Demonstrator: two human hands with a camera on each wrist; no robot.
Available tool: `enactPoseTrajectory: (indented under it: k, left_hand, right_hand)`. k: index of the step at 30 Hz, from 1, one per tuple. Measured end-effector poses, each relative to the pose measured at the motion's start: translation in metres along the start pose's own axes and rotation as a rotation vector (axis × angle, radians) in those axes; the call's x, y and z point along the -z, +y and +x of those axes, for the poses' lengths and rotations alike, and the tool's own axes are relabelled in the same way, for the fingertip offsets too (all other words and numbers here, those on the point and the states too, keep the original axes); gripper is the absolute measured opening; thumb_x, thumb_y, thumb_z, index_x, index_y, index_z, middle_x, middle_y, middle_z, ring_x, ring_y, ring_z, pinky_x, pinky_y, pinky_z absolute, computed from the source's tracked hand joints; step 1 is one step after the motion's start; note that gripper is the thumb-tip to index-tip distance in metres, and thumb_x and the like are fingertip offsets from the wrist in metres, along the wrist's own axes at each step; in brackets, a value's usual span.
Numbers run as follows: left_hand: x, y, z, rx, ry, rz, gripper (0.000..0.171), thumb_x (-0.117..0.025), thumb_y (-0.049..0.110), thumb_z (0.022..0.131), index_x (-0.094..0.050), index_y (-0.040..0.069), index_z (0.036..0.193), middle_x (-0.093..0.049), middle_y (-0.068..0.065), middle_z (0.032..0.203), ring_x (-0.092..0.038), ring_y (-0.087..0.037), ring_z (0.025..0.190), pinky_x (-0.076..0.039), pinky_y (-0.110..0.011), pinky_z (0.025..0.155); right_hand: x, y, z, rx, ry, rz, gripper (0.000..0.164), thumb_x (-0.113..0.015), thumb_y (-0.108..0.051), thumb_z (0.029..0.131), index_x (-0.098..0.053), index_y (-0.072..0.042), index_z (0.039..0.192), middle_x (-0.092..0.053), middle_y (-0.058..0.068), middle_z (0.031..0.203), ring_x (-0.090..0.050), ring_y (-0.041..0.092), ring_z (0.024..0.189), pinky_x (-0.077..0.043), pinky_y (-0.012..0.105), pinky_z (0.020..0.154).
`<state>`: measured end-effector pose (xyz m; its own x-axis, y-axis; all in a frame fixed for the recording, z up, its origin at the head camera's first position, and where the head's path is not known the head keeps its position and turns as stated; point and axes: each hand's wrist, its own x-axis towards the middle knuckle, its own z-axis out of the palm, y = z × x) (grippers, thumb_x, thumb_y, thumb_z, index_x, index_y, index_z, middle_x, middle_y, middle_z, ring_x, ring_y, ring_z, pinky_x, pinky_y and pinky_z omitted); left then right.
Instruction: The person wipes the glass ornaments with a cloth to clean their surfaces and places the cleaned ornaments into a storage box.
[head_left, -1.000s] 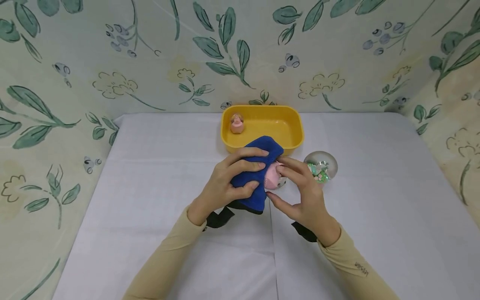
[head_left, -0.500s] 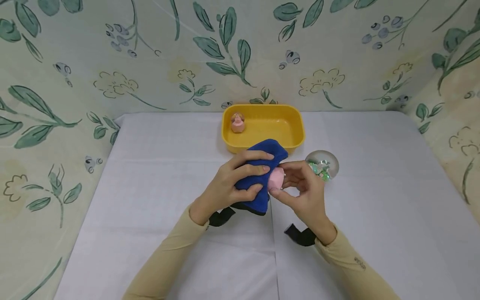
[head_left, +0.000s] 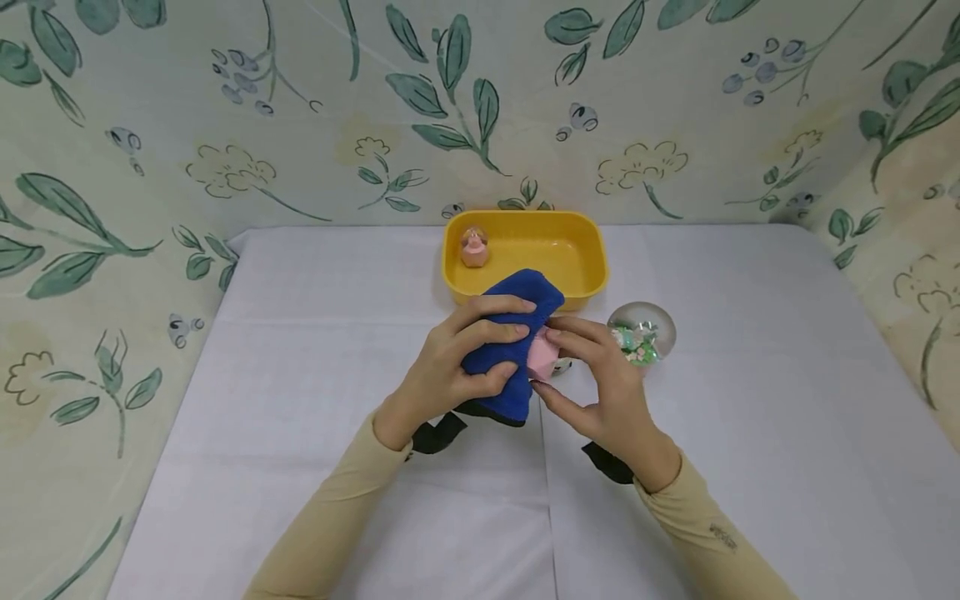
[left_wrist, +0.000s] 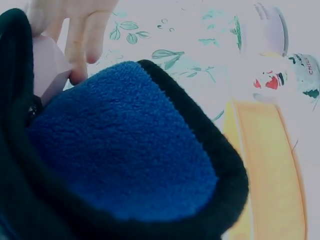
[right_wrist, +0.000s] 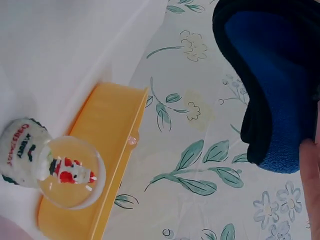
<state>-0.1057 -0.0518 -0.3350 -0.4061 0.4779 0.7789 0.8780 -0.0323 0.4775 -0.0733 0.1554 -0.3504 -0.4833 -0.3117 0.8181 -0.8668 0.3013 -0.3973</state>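
My left hand (head_left: pixel 468 350) grips a blue cloth (head_left: pixel 502 354) with a dark edge, folded round one end of a pink faceted object (head_left: pixel 542 357). The wrapped end is hidden. My right hand (head_left: pixel 611 383) pinches the bare pink end between thumb and fingers. In the left wrist view, the pink object (left_wrist: pixel 49 70) pokes out between the cloth (left_wrist: pixel 130 150) and the right hand's fingers (left_wrist: pixel 77 45). The right wrist view has the cloth (right_wrist: pixel 272 75) at upper right, with a fingertip (right_wrist: pixel 307 155) on its edge.
A yellow tray (head_left: pixel 598 262) stands at the back, with a small pink figurine (head_left: pixel 474 248) inside. Right of the hands is a snow globe (head_left: pixel 642 333) with green contents. A Christmas snow globe (right_wrist: pixel 70 170) stands near the tray. White cloth (head_left: pixel 300 350) covers the table.
Half a second ago the right fingers wrapped closer round the pink end; now they are spread wider. Both hands have shifted slightly left, and the pink object shows a different face.
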Motion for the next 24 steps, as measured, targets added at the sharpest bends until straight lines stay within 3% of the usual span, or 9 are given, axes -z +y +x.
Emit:
enactPoseTrajectory:
  k: [4,8,10,13,15,17,18,20,24]
  left_hand:
    - [-0.001,0.0,0.0,-0.003,-0.001,-0.008,0.034,-0.05,0.034,0.099,-0.058,0.003,0.11,-0.053,-0.018,0.124,-0.05,-0.032,0.118,-0.04,-0.045,0.102]
    - [-0.001,0.0,0.0,-0.021,-0.008,-0.007,0.033,-0.049,0.033,0.099,-0.058,0.004,0.111,-0.053,-0.018,0.124,-0.051,-0.032,0.117,-0.041,-0.045,0.101]
    - [-0.001,0.0,0.001,-0.033,-0.011,-0.004,0.032,-0.05,0.033,0.099,-0.058,0.005,0.111,-0.053,-0.018,0.124,-0.051,-0.032,0.116,-0.042,-0.044,0.101]
    - [-0.002,0.0,0.002,-0.053,-0.021,0.008,0.031,-0.051,0.032,0.098,-0.058,0.005,0.111,-0.053,-0.018,0.123,-0.051,-0.032,0.115,-0.043,-0.044,0.1]
    - [-0.003,0.0,0.002,-0.06,-0.028,0.016,0.031,-0.051,0.032,0.098,-0.058,0.005,0.111,-0.053,-0.019,0.123,-0.052,-0.031,0.114,-0.043,-0.043,0.1]
    - [-0.003,0.0,0.001,-0.062,-0.024,0.023,0.031,-0.051,0.032,0.098,-0.058,0.005,0.111,-0.053,-0.019,0.123,-0.052,-0.031,0.114,-0.043,-0.044,0.1]
    - [-0.003,0.0,0.001,-0.057,-0.018,0.023,0.031,-0.051,0.032,0.098,-0.059,0.005,0.11,-0.053,-0.018,0.123,-0.051,-0.031,0.114,-0.042,-0.044,0.1]
    - [-0.002,0.0,0.0,-0.039,0.001,0.017,0.031,-0.051,0.032,0.098,-0.058,0.004,0.11,-0.054,-0.018,0.123,-0.051,-0.032,0.115,-0.042,-0.044,0.101]
    - [-0.001,0.0,-0.001,0.002,0.039,-0.007,0.031,-0.051,0.033,0.099,-0.058,0.003,0.109,-0.053,-0.018,0.123,-0.05,-0.033,0.117,-0.041,-0.045,0.101]
  right_hand:
    - [0.0,0.003,0.002,0.098,0.055,-0.085,0.046,-0.068,-0.033,0.09,-0.059,0.009,0.105,-0.063,0.023,0.104,-0.061,0.032,0.094,-0.047,0.022,0.092]
    - [0.0,0.002,0.001,0.012,0.062,0.045,0.053,-0.072,-0.035,0.085,-0.059,0.014,0.104,-0.064,0.021,0.098,-0.063,0.021,0.086,-0.051,0.019,0.082]
    - [-0.001,-0.001,-0.001,-0.124,0.046,0.193,0.055,-0.074,-0.031,0.084,-0.056,0.016,0.106,-0.065,0.018,0.1,-0.064,0.016,0.084,-0.053,0.02,0.075]
    - [0.001,-0.009,-0.002,-0.443,0.014,0.476,0.039,-0.07,-0.015,0.088,-0.053,0.013,0.109,-0.065,0.012,0.098,-0.067,0.016,0.078,-0.057,0.026,0.068]
    - [0.003,-0.014,-0.001,-0.648,0.0,0.586,0.026,-0.063,-0.006,0.091,-0.053,0.009,0.11,-0.066,0.01,0.094,-0.067,0.018,0.072,-0.057,0.03,0.065]
    - [0.005,-0.017,0.001,-0.751,-0.018,0.631,0.022,-0.057,0.0,0.093,-0.052,0.007,0.112,-0.065,0.013,0.09,-0.066,0.022,0.069,-0.058,0.033,0.063]
    - [0.005,-0.018,0.001,-0.739,-0.037,0.588,0.022,-0.055,-0.001,0.094,-0.052,0.007,0.114,-0.065,0.015,0.091,-0.066,0.022,0.069,-0.057,0.032,0.063]
    - [0.005,-0.017,0.003,-0.627,-0.07,0.458,0.029,-0.056,-0.011,0.096,-0.051,0.008,0.118,-0.064,0.017,0.097,-0.066,0.02,0.075,-0.057,0.029,0.068]
    - [0.001,-0.012,0.003,-0.251,-0.033,0.142,0.054,-0.061,-0.032,0.094,-0.049,0.012,0.123,-0.059,0.022,0.111,-0.063,0.019,0.091,-0.054,0.022,0.079]
